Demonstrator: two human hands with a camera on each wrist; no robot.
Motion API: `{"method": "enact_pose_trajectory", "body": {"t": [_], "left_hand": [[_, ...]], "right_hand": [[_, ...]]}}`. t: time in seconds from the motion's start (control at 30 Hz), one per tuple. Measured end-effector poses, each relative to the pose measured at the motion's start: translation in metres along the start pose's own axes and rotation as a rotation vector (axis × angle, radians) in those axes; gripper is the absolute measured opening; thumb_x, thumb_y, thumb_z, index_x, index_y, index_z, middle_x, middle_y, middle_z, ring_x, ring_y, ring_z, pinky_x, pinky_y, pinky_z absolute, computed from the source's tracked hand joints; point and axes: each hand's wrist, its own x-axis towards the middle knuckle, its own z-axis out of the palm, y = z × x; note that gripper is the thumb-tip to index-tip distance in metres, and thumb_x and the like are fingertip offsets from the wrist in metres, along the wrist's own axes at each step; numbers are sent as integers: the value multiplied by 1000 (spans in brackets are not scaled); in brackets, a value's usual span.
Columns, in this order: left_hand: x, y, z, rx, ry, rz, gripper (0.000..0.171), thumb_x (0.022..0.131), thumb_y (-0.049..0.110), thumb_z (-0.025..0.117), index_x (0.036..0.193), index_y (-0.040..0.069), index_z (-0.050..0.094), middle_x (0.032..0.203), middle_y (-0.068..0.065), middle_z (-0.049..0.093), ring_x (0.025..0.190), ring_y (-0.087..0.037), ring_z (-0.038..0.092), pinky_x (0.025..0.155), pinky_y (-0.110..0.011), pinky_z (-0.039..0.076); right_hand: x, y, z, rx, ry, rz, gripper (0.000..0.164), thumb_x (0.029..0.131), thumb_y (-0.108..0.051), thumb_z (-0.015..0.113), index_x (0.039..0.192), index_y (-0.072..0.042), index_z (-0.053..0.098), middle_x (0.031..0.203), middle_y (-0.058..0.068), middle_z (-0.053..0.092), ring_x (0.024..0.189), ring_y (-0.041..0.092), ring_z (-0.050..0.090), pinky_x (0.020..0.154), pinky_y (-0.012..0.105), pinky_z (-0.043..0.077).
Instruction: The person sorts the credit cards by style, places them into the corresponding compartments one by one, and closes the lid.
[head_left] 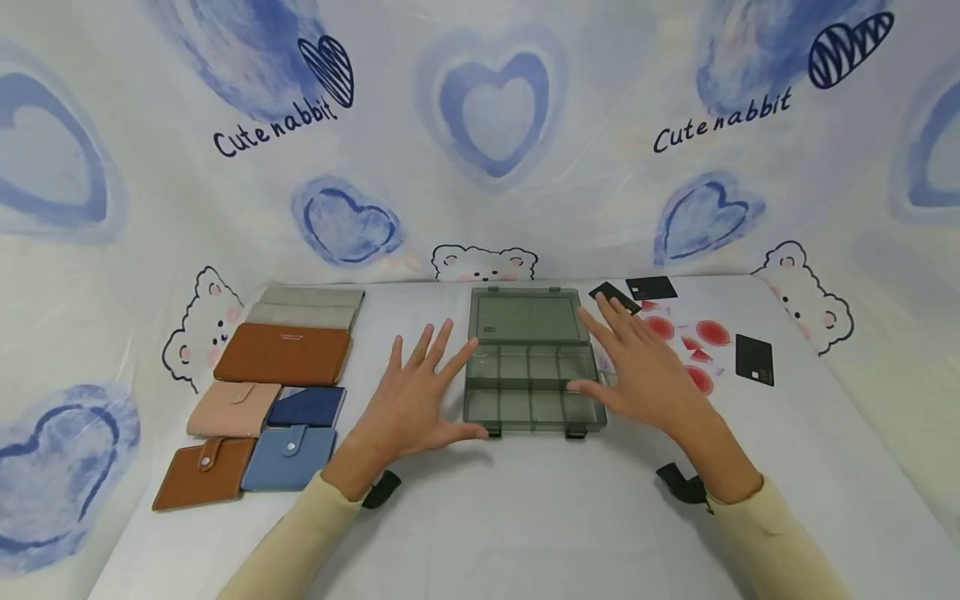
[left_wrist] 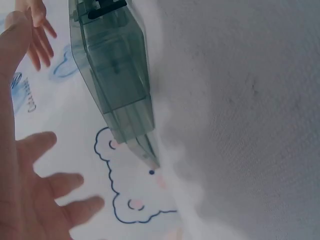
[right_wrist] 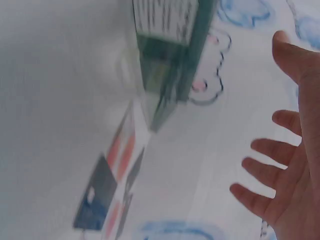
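Note:
A translucent green compartment box (head_left: pixel 513 408) lies on the white table with its lid (head_left: pixel 528 317) folded back toward the wall. My left hand (head_left: pixel 412 408) hovers beside its left edge, fingers spread and straight, holding nothing. On the other side, my right hand (head_left: pixel 648 367) is spread above the box's right edge, also holding nothing. In the left wrist view the box (left_wrist: pixel 115 65) stands past the spread fingers (left_wrist: pixel 67 185). The right wrist view is blurred; there the box (right_wrist: pixel 170 50) shows a white label.
At left lie a grey wallet (head_left: pixel 311 308), a long brown wallet (head_left: pixel 285 352), a pink wallet (head_left: pixel 232 408), a navy card holder (head_left: pixel 307 406), a blue wallet (head_left: pixel 288 458) and a small brown wallet (head_left: pixel 202 475). At right are black cards (head_left: pixel 753 360) and red-printed pieces (head_left: pixel 712 333).

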Motion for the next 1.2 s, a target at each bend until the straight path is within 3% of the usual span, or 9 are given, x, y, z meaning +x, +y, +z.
{"method": "enact_pose_trajectory", "body": {"t": [0.2,0.33,0.53,0.67,0.83,1.2], "left_hand": [[0,-6,-4,-108,25,50,106,77,92,46,161,30,27,165,-8,29,146,-29,39,118,-61,21],[-1,-11,-4,-166,18,47,99,81,86,51,158,26,36,162,-6,36,139,-28,48,115,-57,30],[-1,-15,1,-309,-27,18,91,83,80,58,154,25,44,160,-2,39,129,-28,56,90,-50,54],[-2,-16,5,-400,-67,21,84,86,75,59,151,23,49,159,-1,39,126,-25,58,88,-49,55],[-4,-20,11,-431,-119,35,75,89,71,59,147,24,53,159,2,38,125,-23,59,92,-47,53],[-4,-28,13,-466,-155,131,66,92,56,68,146,20,54,164,0,31,141,-22,45,102,-47,49]], "right_hand": [[-3,31,-21,94,42,81,84,88,-43,77,158,-18,37,158,15,40,140,41,43,105,61,41],[-10,55,-28,171,-3,149,68,94,-35,73,153,-16,45,152,16,46,133,42,48,98,64,45],[-29,95,-22,189,-135,222,57,97,-32,68,146,-8,51,144,24,49,125,47,52,94,66,46],[-44,120,-13,198,-203,243,54,97,-32,69,143,-7,55,142,24,49,127,49,49,95,67,45],[-58,144,-7,216,-222,211,48,95,-26,71,138,-6,60,136,22,58,134,50,42,101,69,39],[-83,161,-4,250,-274,177,60,88,-18,78,143,-8,56,138,17,58,133,45,42,100,68,41]]}}
